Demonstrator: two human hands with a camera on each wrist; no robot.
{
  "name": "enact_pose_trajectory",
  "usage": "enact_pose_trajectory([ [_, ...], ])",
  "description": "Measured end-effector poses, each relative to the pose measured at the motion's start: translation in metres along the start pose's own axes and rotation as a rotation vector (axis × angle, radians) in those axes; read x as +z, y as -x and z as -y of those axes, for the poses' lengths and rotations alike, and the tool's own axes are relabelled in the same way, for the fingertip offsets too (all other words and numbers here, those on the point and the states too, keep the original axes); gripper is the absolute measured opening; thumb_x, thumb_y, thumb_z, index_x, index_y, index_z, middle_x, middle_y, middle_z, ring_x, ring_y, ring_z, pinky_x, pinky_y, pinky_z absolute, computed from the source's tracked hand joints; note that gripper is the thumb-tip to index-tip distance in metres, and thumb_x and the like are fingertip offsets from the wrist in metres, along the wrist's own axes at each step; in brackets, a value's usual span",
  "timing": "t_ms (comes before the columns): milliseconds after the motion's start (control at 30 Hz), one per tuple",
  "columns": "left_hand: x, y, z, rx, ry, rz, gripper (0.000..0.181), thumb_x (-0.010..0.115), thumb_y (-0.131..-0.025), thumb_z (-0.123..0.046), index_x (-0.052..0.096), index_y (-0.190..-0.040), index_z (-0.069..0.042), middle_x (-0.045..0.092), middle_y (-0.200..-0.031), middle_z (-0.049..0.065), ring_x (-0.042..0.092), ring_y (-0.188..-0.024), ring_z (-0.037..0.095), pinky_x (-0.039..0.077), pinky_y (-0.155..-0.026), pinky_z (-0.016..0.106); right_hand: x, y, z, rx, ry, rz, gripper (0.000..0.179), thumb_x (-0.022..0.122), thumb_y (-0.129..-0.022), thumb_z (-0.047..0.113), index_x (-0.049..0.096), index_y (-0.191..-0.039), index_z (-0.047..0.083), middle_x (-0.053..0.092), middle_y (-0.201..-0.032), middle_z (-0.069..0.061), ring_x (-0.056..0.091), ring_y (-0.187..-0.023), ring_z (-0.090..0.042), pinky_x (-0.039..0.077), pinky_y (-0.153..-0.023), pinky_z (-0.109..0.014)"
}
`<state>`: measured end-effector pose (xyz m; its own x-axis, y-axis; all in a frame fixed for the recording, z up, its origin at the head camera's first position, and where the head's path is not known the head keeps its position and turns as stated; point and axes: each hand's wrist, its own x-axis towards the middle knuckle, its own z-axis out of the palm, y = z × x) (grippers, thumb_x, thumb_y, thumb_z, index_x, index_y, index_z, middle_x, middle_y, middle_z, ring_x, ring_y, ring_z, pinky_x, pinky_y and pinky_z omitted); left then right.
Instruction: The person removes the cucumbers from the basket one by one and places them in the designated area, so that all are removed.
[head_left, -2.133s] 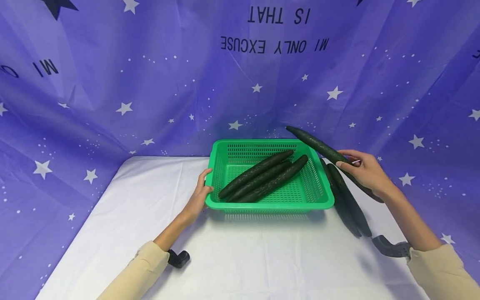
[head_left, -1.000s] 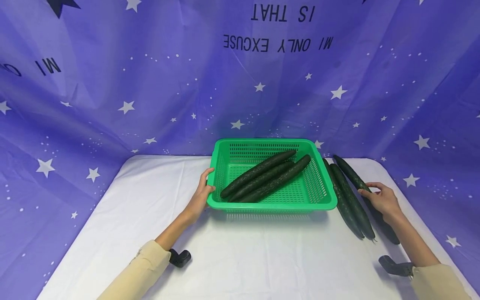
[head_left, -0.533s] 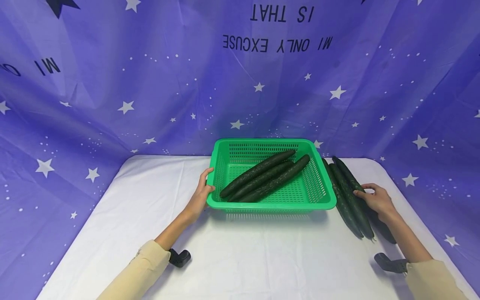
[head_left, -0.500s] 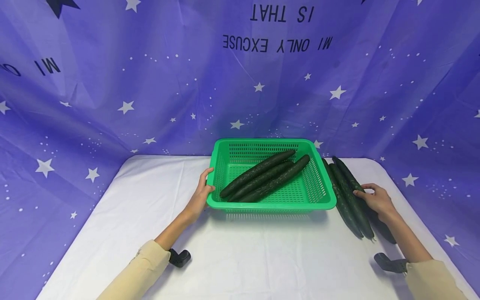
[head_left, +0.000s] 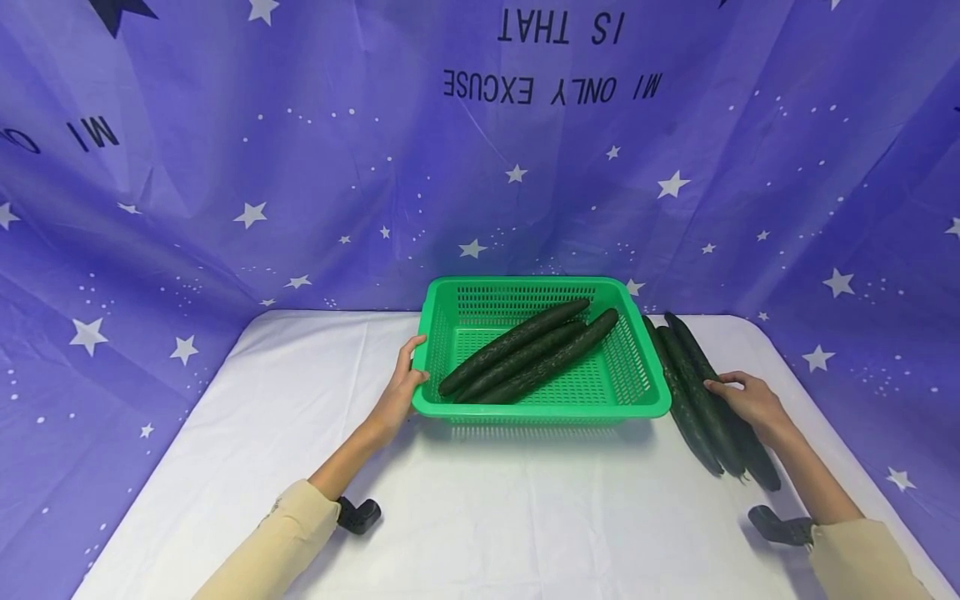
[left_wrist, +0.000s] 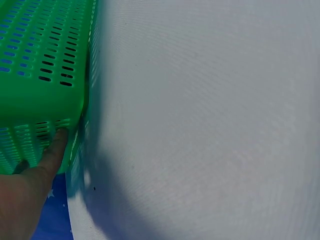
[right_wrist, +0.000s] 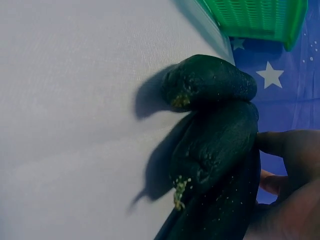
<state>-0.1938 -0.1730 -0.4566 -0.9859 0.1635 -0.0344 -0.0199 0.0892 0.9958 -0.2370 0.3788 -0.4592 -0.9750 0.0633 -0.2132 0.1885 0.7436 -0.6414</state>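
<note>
A green plastic basket (head_left: 540, 411) stands on the white-covered table with three dark green cucumbers (head_left: 517, 350) lying slantwise inside. At its left end, my left hand (head_left: 393, 400) holds the rim; in the left wrist view a finger lies against the slotted wall. Right of the basket, three more cucumbers lie side by side on the table. My right hand (head_left: 750, 404) holds the outermost cucumber (head_left: 753, 454) around its middle, with the thumb reaching toward the middle cucumber (head_left: 705, 400). In the right wrist view, the near ends of the cucumbers (right_wrist: 210, 82) show close together.
White cloth (head_left: 525, 517) covers the table in front of the basket. A purple curtain (head_left: 337, 167) with stars and lettering hangs right behind and at both sides. Black wrist mounts (head_left: 358, 517) stick out near the sleeves.
My right hand has lowered a cucumber from above the basket's right edge to the table and shifted it left against the other two. The left hand and basket have stayed put.
</note>
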Motion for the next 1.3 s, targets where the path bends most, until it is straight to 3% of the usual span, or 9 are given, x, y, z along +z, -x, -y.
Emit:
enact_pose_trajectory([
  [200, -0.001, -0.001, 0.002, 0.001, -0.03, -0.003, 0.064, 0.035, -0.098, -0.022, 0.013, -0.156, -0.037, 0.008, -0.158, 0.01, 0.032, -0.127, 0.036, 0.042, -0.092, 0.053, -0.002, 0.001, 0.0, -0.006, 0.018, 0.03, 0.069, 0.045, -0.103, 0.046, 0.041, -0.136, -0.014, 0.036, -0.136, -0.044, 0.046, -0.115, -0.057, 0.045, -0.089, -0.06],
  [500, -0.002, -0.002, 0.004, 0.001, 0.004, 0.008, 0.063, 0.034, -0.099, -0.02, 0.013, -0.156, -0.037, 0.021, -0.15, 0.018, 0.045, -0.115, 0.037, 0.048, -0.084, 0.043, -0.006, 0.005, 0.001, -0.001, 0.018, 0.087, 0.073, 0.041, -0.103, 0.048, 0.036, -0.14, -0.015, 0.03, -0.141, -0.044, 0.038, -0.123, -0.06, 0.038, -0.095, -0.065],
  [600, -0.002, -0.002, 0.003, -0.001, 0.006, 0.005, 0.063, 0.034, -0.098, -0.02, 0.013, -0.156, -0.037, 0.022, -0.149, 0.018, 0.045, -0.115, 0.036, 0.048, -0.085, 0.043, -0.006, 0.004, 0.002, -0.044, 0.038, 0.042, 0.07, 0.042, -0.104, 0.044, 0.037, -0.141, -0.015, 0.036, -0.138, -0.044, 0.043, -0.119, -0.058, 0.041, -0.092, -0.063],
  [733, -0.002, -0.001, 0.002, 0.002, -0.007, 0.007, 0.064, 0.034, -0.098, -0.021, 0.013, -0.156, -0.036, 0.015, -0.155, 0.015, 0.039, -0.122, 0.036, 0.045, -0.089, 0.047, -0.004, 0.003, 0.009, -0.154, 0.086, -0.142, 0.059, 0.047, -0.104, 0.035, 0.044, -0.138, -0.013, 0.051, -0.126, -0.04, 0.053, -0.11, -0.055, 0.045, -0.085, -0.061],
  [867, -0.002, -0.001, 0.002, 0.003, -0.017, 0.006, 0.064, 0.035, -0.098, -0.021, 0.012, -0.156, -0.037, 0.009, -0.158, 0.013, 0.036, -0.125, 0.037, 0.044, -0.09, 0.049, -0.001, 0.005, 0.03, -0.316, 0.072, -0.299, 0.045, 0.055, -0.102, 0.024, 0.054, -0.131, -0.01, 0.06, -0.118, -0.034, 0.057, -0.107, -0.051, 0.046, -0.085, -0.056],
  [1000, -0.002, -0.001, 0.002, 0.003, -0.025, 0.009, 0.064, 0.035, -0.099, -0.021, 0.011, -0.156, -0.038, 0.004, -0.161, 0.009, 0.03, -0.13, 0.037, 0.039, -0.095, 0.055, 0.006, 0.011, 0.066, -0.463, 0.012, -0.327, 0.037, 0.063, -0.099, 0.019, 0.061, -0.126, -0.006, 0.065, -0.115, -0.027, 0.062, -0.105, -0.044, 0.049, -0.083, -0.023],
  [1067, -0.001, -0.001, 0.001, 0.005, -0.032, 0.012, 0.065, 0.034, -0.099, -0.021, 0.01, -0.157, -0.036, -0.002, -0.163, 0.007, 0.024, -0.135, 0.036, 0.034, -0.099, 0.059, 0.012, 0.013, 0.085, -0.518, -0.012, -0.308, 0.035, 0.066, -0.097, 0.017, 0.064, -0.124, -0.004, 0.067, -0.114, -0.024, 0.063, -0.103, -0.04, 0.047, -0.081, -0.014],
  [1167, -0.001, -0.002, 0.001, 0.002, -0.03, 0.018, 0.066, 0.034, -0.099, -0.021, 0.007, -0.158, -0.034, -0.004, -0.163, 0.007, 0.021, -0.136, 0.036, 0.031, -0.102, 0.06, 0.022, 0.016, 0.11, -0.604, -0.025, -0.255, 0.032, 0.07, -0.094, 0.014, 0.065, -0.121, -0.002, 0.067, -0.114, -0.021, 0.064, -0.103, -0.039, 0.051, -0.087, -0.029],
  [1300, -0.001, -0.001, 0.001, 0.003, -0.034, 0.011, 0.065, 0.034, -0.099, -0.021, 0.009, -0.157, -0.035, 0.004, -0.161, 0.009, 0.029, -0.131, 0.036, 0.039, -0.095, 0.051, 0.036, 0.013, 0.133, -0.723, 0.026, -0.16, 0.031, 0.073, -0.09, 0.008, 0.067, -0.12, 0.002, 0.067, -0.115, -0.018, 0.063, -0.104, -0.039, 0.05, -0.085, -0.053],
])
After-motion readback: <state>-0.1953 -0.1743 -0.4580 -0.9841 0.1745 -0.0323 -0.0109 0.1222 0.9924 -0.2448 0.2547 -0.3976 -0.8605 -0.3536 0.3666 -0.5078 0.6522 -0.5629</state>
